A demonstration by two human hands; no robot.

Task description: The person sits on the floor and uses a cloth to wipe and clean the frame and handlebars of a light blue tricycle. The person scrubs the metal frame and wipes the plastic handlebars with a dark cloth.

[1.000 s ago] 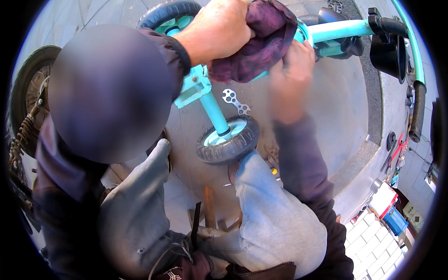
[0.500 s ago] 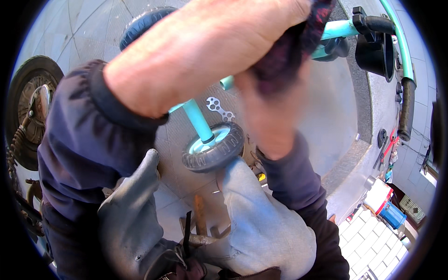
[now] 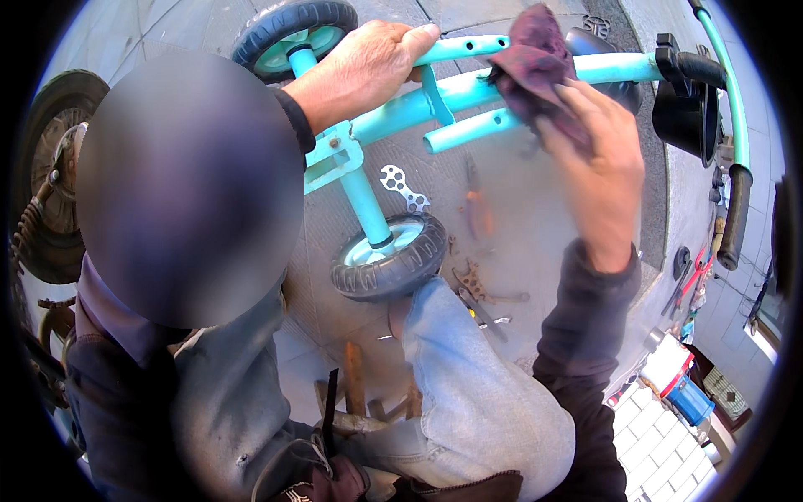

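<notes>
A turquoise tricycle frame lies across the view, its main tube running toward the handlebar on the right. My left hand grips the end of a flat bracket with bolt holes, thumb on top. In my right hand is a crumpled dark maroon cloth, pressed around the main tube and the bracket. The hand is slightly smeared by motion. A near wheel with a black tyre stands by my knee, and a far wheel shows beyond my left wrist. A blurred patch covers part of my left arm.
On the floor lie a silver multi-hole spanner, an orange-handled tool and several other tools. A black holder hangs near the handlebar grip. A larger spoked wheel stands at the left, a blue-and-white container at the right.
My arms have drawn apart, showing the tricycle frame. My left hand has moved left onto the bracket. My right hand has moved right with the cloth, which now sits against the tubes.
</notes>
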